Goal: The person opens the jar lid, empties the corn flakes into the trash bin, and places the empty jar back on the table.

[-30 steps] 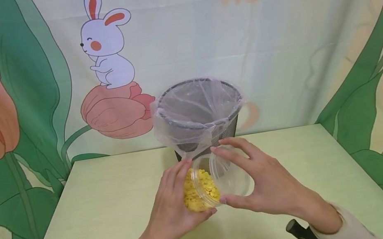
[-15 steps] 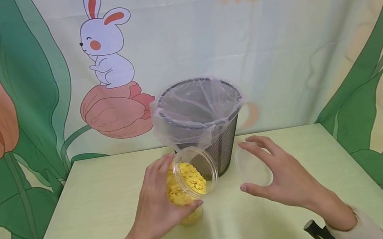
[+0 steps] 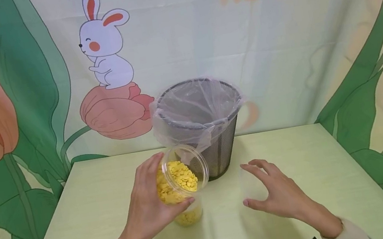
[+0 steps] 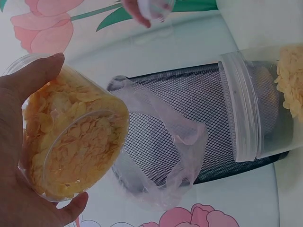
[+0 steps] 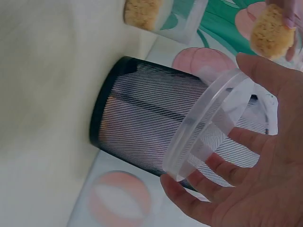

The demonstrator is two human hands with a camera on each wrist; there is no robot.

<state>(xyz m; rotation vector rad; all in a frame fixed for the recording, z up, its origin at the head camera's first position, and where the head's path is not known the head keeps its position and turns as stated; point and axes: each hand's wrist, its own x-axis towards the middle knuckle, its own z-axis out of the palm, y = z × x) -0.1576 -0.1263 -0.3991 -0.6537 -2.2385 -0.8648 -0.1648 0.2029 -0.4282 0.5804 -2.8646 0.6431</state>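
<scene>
My left hand (image 3: 147, 197) grips a clear plastic jar (image 4: 80, 137) partly full of yellow flakes (image 3: 182, 177). The jar is tilted, its uncovered mouth turned to the right, above the table. My right hand (image 3: 281, 189) holds a clear round lid (image 5: 203, 125) by its edge between thumb and fingers, apart from the jar. In the head view the lid is faint against the table. Below the held jar a second clear jar (image 3: 189, 216) stands upright on the table with a low layer of similar flakes. The held jar and left hand partly hide it in the head view.
A black mesh bin (image 3: 224, 149) with a translucent pinkish liner bag (image 3: 193, 129) over its rim stands at the table's back edge. A printed cloth (image 3: 267, 49) with a rabbit and tulips hangs behind the pale green table (image 3: 79, 220).
The lid has come off the jar and moved right and down with my right hand. My left hand has moved the tilted jar left, bringing the second jar into sight.
</scene>
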